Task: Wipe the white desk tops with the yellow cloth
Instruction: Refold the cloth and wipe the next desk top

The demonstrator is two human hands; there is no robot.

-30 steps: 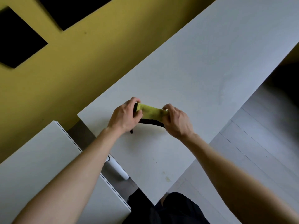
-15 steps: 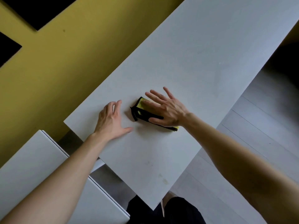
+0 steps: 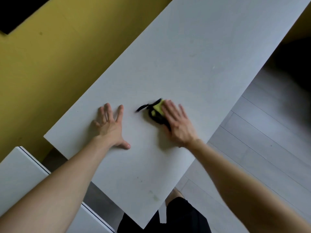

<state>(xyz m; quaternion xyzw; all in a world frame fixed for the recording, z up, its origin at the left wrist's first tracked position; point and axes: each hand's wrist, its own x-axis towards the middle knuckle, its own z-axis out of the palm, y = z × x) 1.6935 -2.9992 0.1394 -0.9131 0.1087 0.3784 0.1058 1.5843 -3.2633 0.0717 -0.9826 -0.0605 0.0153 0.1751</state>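
While my right hand (image 3: 177, 125) lies flat with straight fingers on the yellow cloth (image 3: 157, 109), pressing it to the white desk top (image 3: 193, 56), I judge the wiping stroke to be just under way. The hand and cloth are both smeared with motion. Only the cloth's upper left part shows past the fingers, a little right of the frame's centre, with its black edging and a black strap (image 3: 142, 107) trailing out to the left.

My left hand (image 3: 109, 126) is spread open, palm down on the bare desk left of centre, well apart from the cloth (a brace, as I read it).

Most of the top runs unwiped to the upper right, and faint marks (image 3: 154, 196) sit near the corner at the bottom centre. A second desk top (image 3: 15, 170) waits at the lower left. The next move calls for steady downward pressure and long passes, keeping the strap from bunching under the palm.

One second ago both hands pinched the cloth between them above the desk. Half a second ago it was already down under the right hand, close to the left thumb. Now the gap between cloth and left hand is wider, and the right fingers point up the frame rather than to the upper left.
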